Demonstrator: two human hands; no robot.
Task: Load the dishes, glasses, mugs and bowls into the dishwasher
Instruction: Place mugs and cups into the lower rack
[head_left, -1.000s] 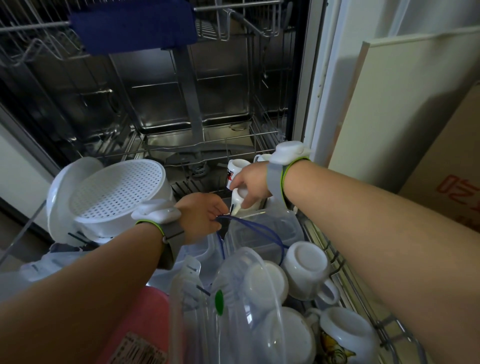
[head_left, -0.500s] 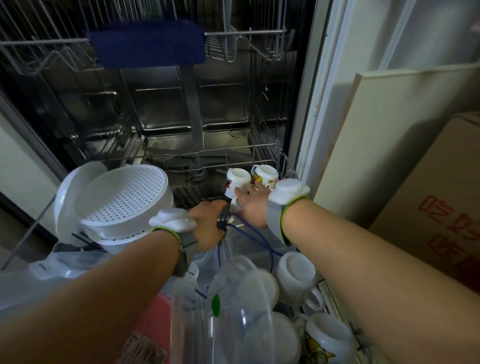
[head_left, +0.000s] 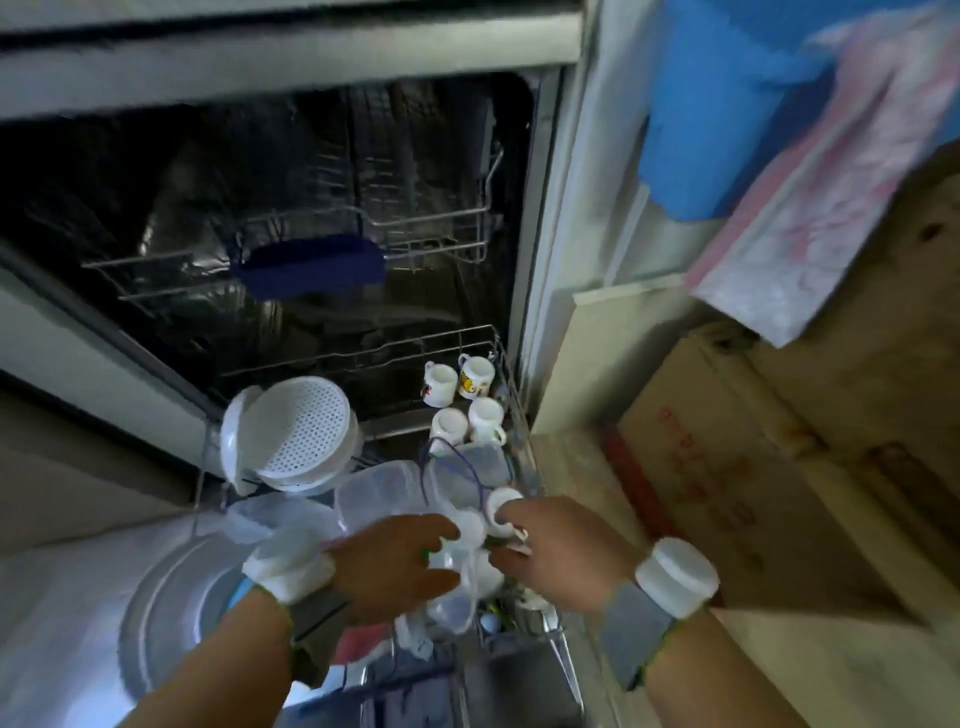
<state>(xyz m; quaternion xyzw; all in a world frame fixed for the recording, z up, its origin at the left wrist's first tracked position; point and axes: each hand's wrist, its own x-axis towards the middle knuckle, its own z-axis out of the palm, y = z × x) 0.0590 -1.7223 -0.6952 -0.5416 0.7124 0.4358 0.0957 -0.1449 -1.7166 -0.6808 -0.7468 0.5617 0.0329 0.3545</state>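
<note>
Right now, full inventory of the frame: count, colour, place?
mugs: four upside down, white, two with prints, rear right of lower rack
colander: one, white, tilted at rack's left
clear containers: at least two, mid rack
blue cloth: one, dark blue, on upper rack
cardboard box: one, brown, right of dishwasher
left hand: over clear plastic piece; hold unclear, blurred
right hand: fingers on a white cup

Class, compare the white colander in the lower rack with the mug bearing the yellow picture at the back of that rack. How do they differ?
The colander is far larger than the yellow-picture mug. The colander is full of small holes; the mug is solid-walled. The colander is plain white and leans on its side at the rack's left; the mug carries a picture and sits at the back right corner. Both are mainly white and rest in the lower rack.
</note>
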